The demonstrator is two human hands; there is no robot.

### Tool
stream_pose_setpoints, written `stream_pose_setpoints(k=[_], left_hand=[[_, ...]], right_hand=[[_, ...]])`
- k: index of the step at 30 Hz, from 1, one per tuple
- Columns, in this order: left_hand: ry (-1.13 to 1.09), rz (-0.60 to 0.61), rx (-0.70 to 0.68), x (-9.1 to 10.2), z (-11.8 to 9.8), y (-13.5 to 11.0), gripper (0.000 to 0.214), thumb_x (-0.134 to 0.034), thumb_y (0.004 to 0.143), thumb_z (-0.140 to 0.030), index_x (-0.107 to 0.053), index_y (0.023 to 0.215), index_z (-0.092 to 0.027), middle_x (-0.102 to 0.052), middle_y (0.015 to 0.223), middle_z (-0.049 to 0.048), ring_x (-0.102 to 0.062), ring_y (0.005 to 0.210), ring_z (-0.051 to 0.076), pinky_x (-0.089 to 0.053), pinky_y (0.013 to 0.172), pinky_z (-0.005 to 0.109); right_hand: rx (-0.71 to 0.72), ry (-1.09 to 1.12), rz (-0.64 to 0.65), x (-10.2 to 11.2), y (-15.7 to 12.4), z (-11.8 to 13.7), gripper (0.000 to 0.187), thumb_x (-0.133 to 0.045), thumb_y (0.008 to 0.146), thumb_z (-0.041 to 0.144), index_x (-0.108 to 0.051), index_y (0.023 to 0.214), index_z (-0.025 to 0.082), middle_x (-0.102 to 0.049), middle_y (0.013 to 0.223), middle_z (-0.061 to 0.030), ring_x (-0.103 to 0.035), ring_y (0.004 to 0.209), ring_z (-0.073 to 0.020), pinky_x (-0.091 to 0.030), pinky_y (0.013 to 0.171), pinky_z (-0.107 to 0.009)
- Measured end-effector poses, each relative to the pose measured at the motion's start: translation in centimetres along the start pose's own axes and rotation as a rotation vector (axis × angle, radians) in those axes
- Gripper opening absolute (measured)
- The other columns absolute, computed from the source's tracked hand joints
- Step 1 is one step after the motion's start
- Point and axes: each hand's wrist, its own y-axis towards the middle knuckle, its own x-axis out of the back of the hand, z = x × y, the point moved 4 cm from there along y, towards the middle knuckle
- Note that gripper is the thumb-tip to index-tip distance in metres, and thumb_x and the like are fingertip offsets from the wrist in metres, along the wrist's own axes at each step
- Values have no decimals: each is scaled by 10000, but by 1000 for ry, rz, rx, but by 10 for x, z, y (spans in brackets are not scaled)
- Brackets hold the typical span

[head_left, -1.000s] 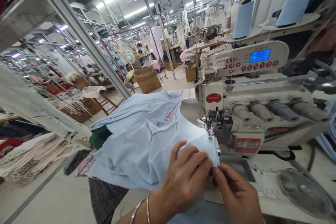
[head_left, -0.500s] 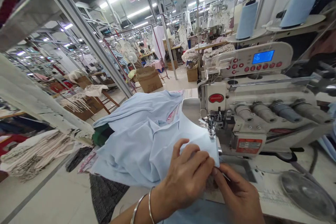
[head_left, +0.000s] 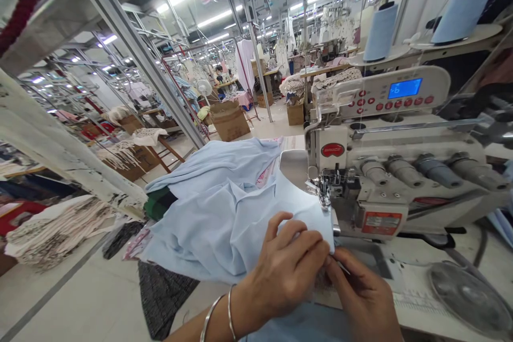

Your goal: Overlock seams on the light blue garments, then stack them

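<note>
Light blue fabric (head_left: 216, 224) lies spread in soft folds, its right edge under the presser foot (head_left: 324, 197) of an overlock-type sewing machine (head_left: 380, 171). My left hand (head_left: 288, 267), with two silver bangles at the wrist, is closed on the fabric's near right edge, thumb hidden behind the fingers. Touching it at the fingertips, my right hand (head_left: 360, 294) pinches the same edge just below the presser foot. More blue cloth hangs beneath both hands at the bottom of the view.
Blue thread cones (head_left: 380, 32) stand above the machine's control panel (head_left: 401, 93). A round metal disc (head_left: 467, 294) lies on the table at right. On the left are a slanted white post (head_left: 72, 155) and a pile of pale cloth strips (head_left: 56, 230). A cardboard box (head_left: 229, 120) stands behind.
Almost nothing differs: the whole view has shifted slightly. Both hands keep their hold on the fabric edge, and the cloth stays in place under the presser foot.
</note>
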Motion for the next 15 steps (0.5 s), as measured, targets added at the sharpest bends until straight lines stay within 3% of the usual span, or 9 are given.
stream_pose_setpoints(k=[2,6,9,12,15], left_hand=[[13,23,-19,0,-2,1,137,-523,906,-129,-647,954,-160,-674,837,11,-536,826,136,-345,995,376],[12,48,-56,1,-6,-1,165,-488,916,-134,-645,964,-132,-668,841,28,-546,834,142,-346,1007,385],[28,69,-76,-2,-6,-4,194,-454,918,-122,-640,974,-121,-673,1011,66,-558,1032,185,-305,1080,419],[122,139,-65,-12,-2,-5,283,-380,963,-151,-597,1137,-100,-600,1235,119,-467,1244,234,-293,1098,437],[159,175,-29,-20,4,-4,333,-347,983,-181,-549,1236,-106,-589,1239,124,-489,1204,233,-328,1060,423]], right_hand=[[-23,36,-5,1,0,-1,184,-717,728,396,-751,791,227,-640,730,-1,-541,622,-108,-482,616,-175],[-136,205,119,-1,3,-10,234,-711,741,429,-705,729,195,-584,641,-4,-521,587,-115,-461,539,-183],[-204,273,158,3,9,-21,307,-675,773,467,-658,662,182,-523,590,4,-461,552,-106,-435,505,-189],[-176,142,138,10,15,-27,345,-677,757,499,-661,652,171,-546,591,-13,-488,557,-123,-447,500,-200],[-54,-53,83,14,16,-22,364,-656,770,488,-643,610,162,-556,586,-21,-504,552,-125,-451,507,-190]])
